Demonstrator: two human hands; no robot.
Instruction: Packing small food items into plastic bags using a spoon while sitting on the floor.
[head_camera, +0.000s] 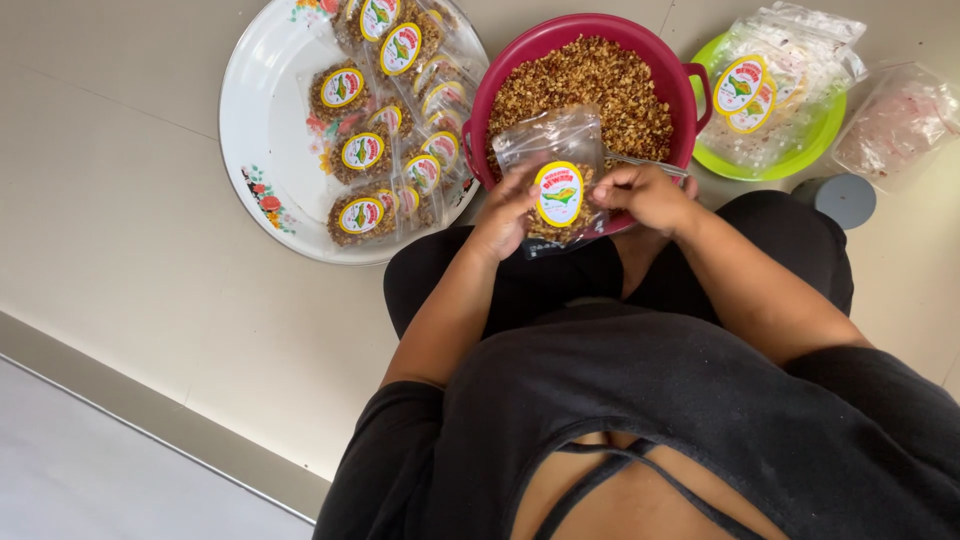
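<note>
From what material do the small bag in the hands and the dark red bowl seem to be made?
The small bag looks like thin clear plastic film: the brown filling shows through and the surface wrinkles and glints. The dark red bowl appears to be moulded plastic with a smooth, slightly glossy rim and a handle formed in one piece, though enamelled metal cannot be ruled out.

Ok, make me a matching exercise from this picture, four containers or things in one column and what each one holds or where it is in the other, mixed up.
Things:
1. white floral tray
2. red basin
3. green plate
4. clear labelled pouch

Matches:
A. loose brown crumbly snack
B. held between left hand and right hand
C. filled, labelled packets
D. stack of empty labelled pouches

Pairs: 1-C, 2-A, 3-D, 4-B
</note>
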